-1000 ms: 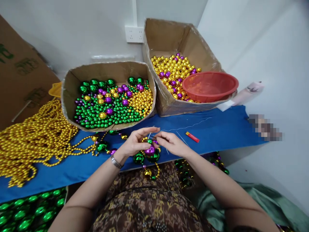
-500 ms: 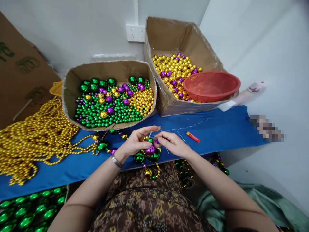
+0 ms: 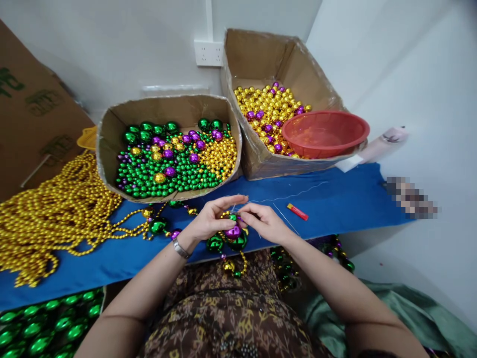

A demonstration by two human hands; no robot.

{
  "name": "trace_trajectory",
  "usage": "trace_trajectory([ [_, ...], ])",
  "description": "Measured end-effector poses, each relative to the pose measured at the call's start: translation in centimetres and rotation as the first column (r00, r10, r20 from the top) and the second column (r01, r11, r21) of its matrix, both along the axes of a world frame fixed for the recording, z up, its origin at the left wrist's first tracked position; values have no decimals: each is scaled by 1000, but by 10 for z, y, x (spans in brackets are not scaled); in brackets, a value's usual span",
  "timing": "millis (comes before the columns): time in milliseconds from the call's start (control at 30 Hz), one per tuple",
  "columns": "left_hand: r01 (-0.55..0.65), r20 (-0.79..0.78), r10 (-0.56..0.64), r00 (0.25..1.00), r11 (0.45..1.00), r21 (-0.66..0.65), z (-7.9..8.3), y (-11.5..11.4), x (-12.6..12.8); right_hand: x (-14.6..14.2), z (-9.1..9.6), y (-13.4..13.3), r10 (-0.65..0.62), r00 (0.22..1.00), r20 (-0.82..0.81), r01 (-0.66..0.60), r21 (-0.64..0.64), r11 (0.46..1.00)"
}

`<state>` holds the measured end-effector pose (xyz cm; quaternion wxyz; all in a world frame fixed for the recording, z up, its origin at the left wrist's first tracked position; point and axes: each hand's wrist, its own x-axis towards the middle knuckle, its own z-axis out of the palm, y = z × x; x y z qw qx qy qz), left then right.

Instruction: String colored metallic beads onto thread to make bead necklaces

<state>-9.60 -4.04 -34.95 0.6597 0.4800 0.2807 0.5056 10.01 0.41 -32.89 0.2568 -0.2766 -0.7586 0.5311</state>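
My left hand (image 3: 210,221) and my right hand (image 3: 266,222) meet at the front edge of the blue table (image 3: 335,204). Both pinch a string of beads (image 3: 229,238) with large green, purple and gold balls that hangs down over my lap. A thin thread (image 3: 286,194) runs from my fingers to the right across the table. The beaded string also trails left (image 3: 158,224) toward a heap of gold bead chains (image 3: 55,209).
A cardboard box (image 3: 164,107) of green, purple and gold beads stands behind my hands. A taller box (image 3: 261,54) of gold beads holds a red bowl (image 3: 324,133). A small red stick (image 3: 297,211) lies on the table. Green balls (image 3: 37,328) fill a bin at lower left.
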Motion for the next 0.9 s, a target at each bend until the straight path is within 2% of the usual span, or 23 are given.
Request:
trace_trajectory([
  [67, 12, 6, -12, 1000, 1000, -18, 0, 0, -1, 7, -10, 4, -75, 997, 20, 73, 73, 995],
  [133, 14, 20, -13, 1000, 999, -36, 0, 0, -4, 17, -27, 8, -202, 971, 129, 171, 217, 961],
  [200, -11, 26, 12, 1000, 999, -50, 0, 0, -7, 28, -50, 10, -337, 882, 331, 193, 398, 897],
  [233, -27, 29, 28, 999, 998, -55, 1, 0, -8, 32, -62, 10, -395, 800, 452, 161, 472, 867],
  [300, -58, 30, 59, 998, 997, -59, 2, 1, -10, 40, -82, 7, -460, 691, 558, 144, 517, 844],
  [367, -68, 27, 70, 997, 995, -67, 3, 2, -11, 48, -94, 6, -488, 630, 604, 138, 532, 836],
  [467, -43, 25, 45, 999, 996, -82, 6, 3, -10, 66, -94, 12, -532, 556, 638, 145, 555, 819],
  [633, -21, 29, 24, 999, 995, -97, 8, 1, -7, 114, -84, 35, -651, 355, 671, 255, 600, 758],
  [700, -15, 29, 18, 999, 995, -103, 8, 1, -6, 127, -85, 41, -656, 308, 689, 273, 596, 755],
  [800, 9, 35, -5, 999, 995, -99, 7, 2, -5, 131, -89, 45, -644, 303, 703, 289, 576, 765],
  [900, 26, 35, -23, 999, 996, -85, 7, 2, -4, 120, -86, 43, -615, 392, 684, 293, 541, 789],
])
